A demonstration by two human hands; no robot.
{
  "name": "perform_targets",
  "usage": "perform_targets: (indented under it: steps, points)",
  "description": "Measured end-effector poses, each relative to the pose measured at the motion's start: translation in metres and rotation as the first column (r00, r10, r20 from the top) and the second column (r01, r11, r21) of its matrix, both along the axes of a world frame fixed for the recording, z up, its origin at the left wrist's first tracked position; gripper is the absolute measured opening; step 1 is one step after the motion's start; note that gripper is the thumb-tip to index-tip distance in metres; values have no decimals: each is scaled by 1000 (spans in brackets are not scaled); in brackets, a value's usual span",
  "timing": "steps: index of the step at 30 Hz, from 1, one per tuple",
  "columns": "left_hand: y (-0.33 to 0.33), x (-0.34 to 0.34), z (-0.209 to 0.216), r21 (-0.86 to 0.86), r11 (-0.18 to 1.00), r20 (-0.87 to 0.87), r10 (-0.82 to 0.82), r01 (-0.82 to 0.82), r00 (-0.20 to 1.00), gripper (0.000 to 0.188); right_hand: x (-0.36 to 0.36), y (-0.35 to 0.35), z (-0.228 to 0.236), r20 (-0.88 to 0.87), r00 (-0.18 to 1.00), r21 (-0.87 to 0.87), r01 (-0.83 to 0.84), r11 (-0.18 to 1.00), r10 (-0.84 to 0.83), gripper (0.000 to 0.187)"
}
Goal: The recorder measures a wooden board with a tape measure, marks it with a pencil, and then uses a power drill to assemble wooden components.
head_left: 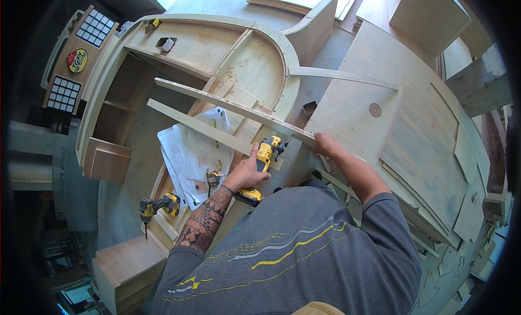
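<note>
One yellow power tool (pixel 265 152) filled your left hand (pixel 244 172), the fingers closed round its body and the battery (pixel 249 196) toward you. Your right hand (pixel 327 145) had its fingers gripping a long strip (pixel 233 107) toward its near end; the strip ran out across the curved frame (pixel 291 50), over the opening. You probably held it there to steady it while your left hand managed the tool just beside its edge; whether the two touched could not be told.

A second strip (pixel 198 126) passed beneath the tool and over the papers (pixel 187 156), perhaps helping hold them down. A smaller tool (pixel 213 177) sat on those papers, and a driver (pixel 172 203) lay near your left forearm, both seemingly put within reach.

Farther out, a small box (pixel 167 44) sat in the frame's recess. Beyond your right hand, a thin strip (pixel 347 77) reached from the frame onto a broad panel (pixel 347 111), barring the gap where a dark box (pixel 310 108) stood.
</note>
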State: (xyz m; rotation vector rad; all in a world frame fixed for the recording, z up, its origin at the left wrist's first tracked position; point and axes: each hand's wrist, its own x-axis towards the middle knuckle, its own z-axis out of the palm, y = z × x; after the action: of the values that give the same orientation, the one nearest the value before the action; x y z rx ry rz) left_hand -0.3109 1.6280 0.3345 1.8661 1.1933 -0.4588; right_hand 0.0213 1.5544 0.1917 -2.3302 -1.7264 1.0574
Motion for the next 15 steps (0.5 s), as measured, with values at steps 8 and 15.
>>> perform_targets:
  steps: [8,15]
  points:
    - [0,-1,-1,4,1000,22,-6,6,1000,126,1,2,-2,-30,1000,-33,2,999,-3,35]
    - [5,-1,7,-2,1000,59,13,-13,998,127,1,-1,4,-46,998,-56,47,997,-49,37]
